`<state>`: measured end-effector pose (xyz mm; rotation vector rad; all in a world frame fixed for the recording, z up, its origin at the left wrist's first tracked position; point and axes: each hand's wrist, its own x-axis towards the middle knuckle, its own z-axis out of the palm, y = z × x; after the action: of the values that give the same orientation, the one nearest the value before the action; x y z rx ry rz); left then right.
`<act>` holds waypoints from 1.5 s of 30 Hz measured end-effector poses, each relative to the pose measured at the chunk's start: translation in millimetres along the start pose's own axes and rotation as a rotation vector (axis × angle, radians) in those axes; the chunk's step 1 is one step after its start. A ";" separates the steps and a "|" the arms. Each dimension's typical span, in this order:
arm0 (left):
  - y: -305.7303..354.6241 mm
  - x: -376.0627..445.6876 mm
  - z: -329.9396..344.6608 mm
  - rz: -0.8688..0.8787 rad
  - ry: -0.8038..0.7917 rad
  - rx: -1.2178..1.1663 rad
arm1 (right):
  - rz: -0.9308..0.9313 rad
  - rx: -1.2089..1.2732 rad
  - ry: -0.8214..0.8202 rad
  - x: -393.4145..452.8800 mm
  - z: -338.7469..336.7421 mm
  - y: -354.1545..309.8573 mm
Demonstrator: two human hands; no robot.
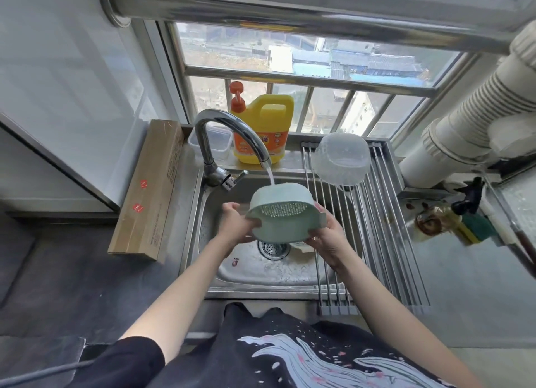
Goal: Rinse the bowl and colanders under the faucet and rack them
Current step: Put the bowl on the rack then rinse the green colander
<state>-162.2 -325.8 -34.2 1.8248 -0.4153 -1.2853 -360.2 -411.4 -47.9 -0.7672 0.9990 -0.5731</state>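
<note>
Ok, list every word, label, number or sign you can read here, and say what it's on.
Nothing reads clearly.
Detergent jug: orange label, print blurred.
Cardboard box: two red square marks and lines of small print, too small to read.
Sink: small red sticker, unreadable.
Brown bottle: no legible label.

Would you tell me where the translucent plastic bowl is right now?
In the head view, the translucent plastic bowl lies upside down on the steel roll-up rack over the sink's right side, just right of the yellow detergent jug.
</note>
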 end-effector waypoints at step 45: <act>15.9 -18.3 85.4 0.062 -0.260 0.430 | -0.218 -0.591 0.324 -4.3 -67.7 -44.1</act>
<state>-242.6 -360.8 -20.6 1.9740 -0.9446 -1.4780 -426.3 -455.6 -32.9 -1.3479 1.4218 -0.6068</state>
